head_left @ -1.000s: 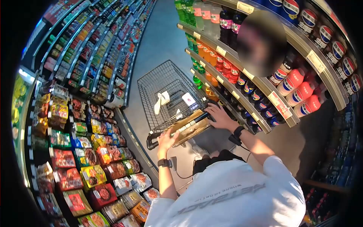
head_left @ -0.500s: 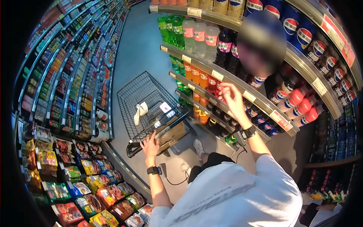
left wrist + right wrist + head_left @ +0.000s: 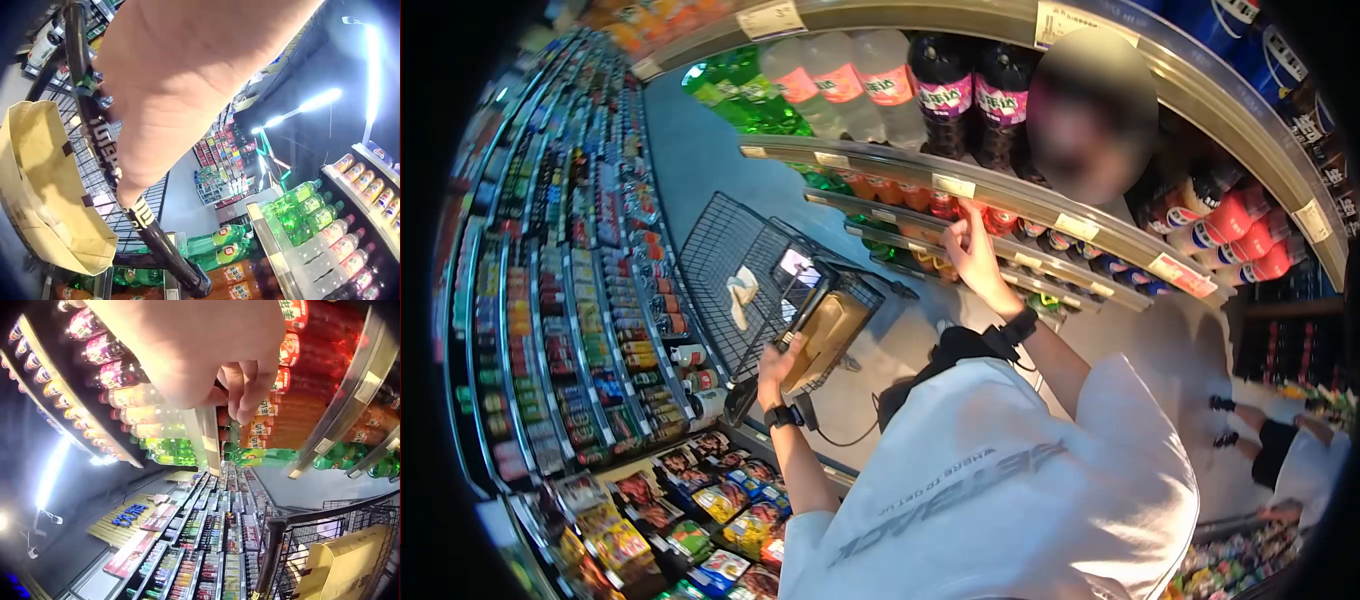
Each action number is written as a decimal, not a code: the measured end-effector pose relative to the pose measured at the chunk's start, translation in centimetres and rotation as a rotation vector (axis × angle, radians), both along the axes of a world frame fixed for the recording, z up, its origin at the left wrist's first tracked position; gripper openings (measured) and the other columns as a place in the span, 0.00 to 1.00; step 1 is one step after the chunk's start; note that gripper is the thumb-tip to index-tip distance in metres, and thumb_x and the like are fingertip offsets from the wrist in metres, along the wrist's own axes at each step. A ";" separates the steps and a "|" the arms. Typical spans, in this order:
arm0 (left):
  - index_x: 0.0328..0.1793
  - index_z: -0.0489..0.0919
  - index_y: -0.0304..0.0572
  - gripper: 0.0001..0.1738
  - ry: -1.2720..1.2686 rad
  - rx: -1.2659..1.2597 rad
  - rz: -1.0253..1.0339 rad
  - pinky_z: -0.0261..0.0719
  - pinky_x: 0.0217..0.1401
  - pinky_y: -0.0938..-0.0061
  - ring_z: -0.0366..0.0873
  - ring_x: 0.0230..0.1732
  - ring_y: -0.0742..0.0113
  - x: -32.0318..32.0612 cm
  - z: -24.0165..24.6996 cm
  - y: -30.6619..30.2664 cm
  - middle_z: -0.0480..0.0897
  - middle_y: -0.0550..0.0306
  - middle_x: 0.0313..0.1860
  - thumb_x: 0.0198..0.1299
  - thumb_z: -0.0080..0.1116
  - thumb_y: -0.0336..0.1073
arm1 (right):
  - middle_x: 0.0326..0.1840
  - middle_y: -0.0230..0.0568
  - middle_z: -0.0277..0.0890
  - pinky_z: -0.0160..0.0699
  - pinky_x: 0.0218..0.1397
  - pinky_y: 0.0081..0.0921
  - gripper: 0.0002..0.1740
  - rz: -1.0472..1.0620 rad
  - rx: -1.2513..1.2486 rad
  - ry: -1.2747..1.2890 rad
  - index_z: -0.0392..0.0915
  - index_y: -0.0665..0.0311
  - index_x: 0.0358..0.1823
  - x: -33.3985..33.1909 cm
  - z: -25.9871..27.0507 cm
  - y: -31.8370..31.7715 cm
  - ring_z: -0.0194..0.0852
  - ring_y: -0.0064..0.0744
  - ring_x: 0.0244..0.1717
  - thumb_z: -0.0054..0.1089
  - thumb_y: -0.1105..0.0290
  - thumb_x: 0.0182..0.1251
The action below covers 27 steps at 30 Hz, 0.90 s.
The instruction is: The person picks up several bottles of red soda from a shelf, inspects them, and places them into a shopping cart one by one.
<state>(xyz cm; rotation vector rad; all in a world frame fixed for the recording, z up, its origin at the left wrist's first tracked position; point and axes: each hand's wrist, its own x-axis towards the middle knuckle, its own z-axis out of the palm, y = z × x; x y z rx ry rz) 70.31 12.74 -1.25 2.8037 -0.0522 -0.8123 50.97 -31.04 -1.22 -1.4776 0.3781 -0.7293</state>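
Cart (image 3: pixel 740 235) of black wire holds a pale cloth (image 3: pixel 742 297) and a whitish packet (image 3: pixel 800 270); an open-topped brown paper bag (image 3: pixel 828 338) sits just beside the handle (image 3: pixel 165 250), which the left hand (image 3: pixel 775 368) grips. Fingers bent, the right hand (image 3: pixel 973 250) is at the red bottles (image 3: pixel 306 350) and orange bottles (image 3: pixel 290 422) under a shelf edge (image 3: pixel 890 160); whether it pinches one, I cannot tell. Pink-labelled bottles (image 3: pixel 837 85) stand above that edge. Packed shelves (image 3: pixel 620 300) run close along the cart's left; open floor (image 3: pixel 685 150) stretches ahead between both rows.
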 end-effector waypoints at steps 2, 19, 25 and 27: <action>0.84 0.69 0.41 0.64 0.058 0.094 -0.071 0.49 0.87 0.36 0.63 0.85 0.33 0.4 3.2 -3.7 0.73 0.29 0.79 0.58 0.49 0.89 | 0.41 0.37 0.78 0.82 0.31 0.24 0.39 -0.094 0.070 0.017 0.50 0.64 0.84 0.8 1.2 0.6 0.78 0.21 0.31 0.58 0.79 0.77; 0.87 0.55 0.49 0.60 -0.117 0.386 -0.229 0.62 0.76 0.30 0.68 0.80 0.39 15.9 -2.6 -0.3 0.71 0.39 0.77 0.61 0.61 0.78 | 0.23 0.33 0.82 0.80 0.23 0.23 0.07 -0.681 -0.043 0.189 0.82 0.70 0.41 6.6 1.3 -1.8 0.81 0.22 0.20 0.68 0.72 0.75; 0.80 0.62 0.45 0.53 -0.083 0.335 -0.230 0.63 0.74 0.27 0.69 0.79 0.38 19.5 -2.1 -0.1 0.74 0.38 0.75 0.61 0.66 0.72 | 0.21 0.29 0.79 0.71 0.26 0.21 0.16 -0.764 -0.086 0.334 0.80 0.65 0.55 5.6 3.9 2.4 0.74 0.17 0.20 0.75 0.67 0.73; 0.81 0.64 0.44 0.52 -0.039 0.318 -0.222 0.64 0.74 0.26 0.71 0.78 0.38 20.9 -1.5 -0.5 0.75 0.38 0.76 0.61 0.66 0.70 | 0.23 0.25 0.79 0.70 0.31 0.18 0.18 -0.806 -0.141 0.370 0.81 0.65 0.56 4.8 3.7 2.8 0.70 0.13 0.23 0.76 0.65 0.72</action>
